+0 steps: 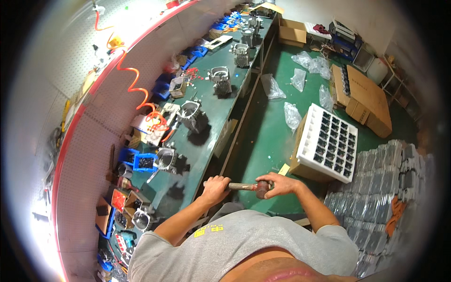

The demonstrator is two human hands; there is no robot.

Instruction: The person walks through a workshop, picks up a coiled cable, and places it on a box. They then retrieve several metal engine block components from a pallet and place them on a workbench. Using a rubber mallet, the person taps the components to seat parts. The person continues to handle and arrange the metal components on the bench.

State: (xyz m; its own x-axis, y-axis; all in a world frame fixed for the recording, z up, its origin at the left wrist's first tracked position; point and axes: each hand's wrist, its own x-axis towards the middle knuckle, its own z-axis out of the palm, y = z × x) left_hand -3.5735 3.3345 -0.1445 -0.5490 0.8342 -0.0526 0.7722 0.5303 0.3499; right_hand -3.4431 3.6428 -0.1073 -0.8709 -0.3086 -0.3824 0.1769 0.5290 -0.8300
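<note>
A mallet [242,187] with a worn light handle and a dark reddish head lies level across the front of my body. My left hand [216,190] is closed round the end of its handle. At the other end, my right hand [282,185] curls its fingers over the head. The bench is to the left of my left hand, with a cast metal housing [165,159] the nearest of several standing in a row. Below my right hand, my own forearm and grey shirt fill the view.
The green workbench [206,127] carries blue bins [145,162] of small parts and a coiled orange air hose [136,89]. A white foam tray [307,136] of black parts sits on a carton at right. Plastic bags [292,115] litter the green floor; wrapped stacks [376,188] stand nearby.
</note>
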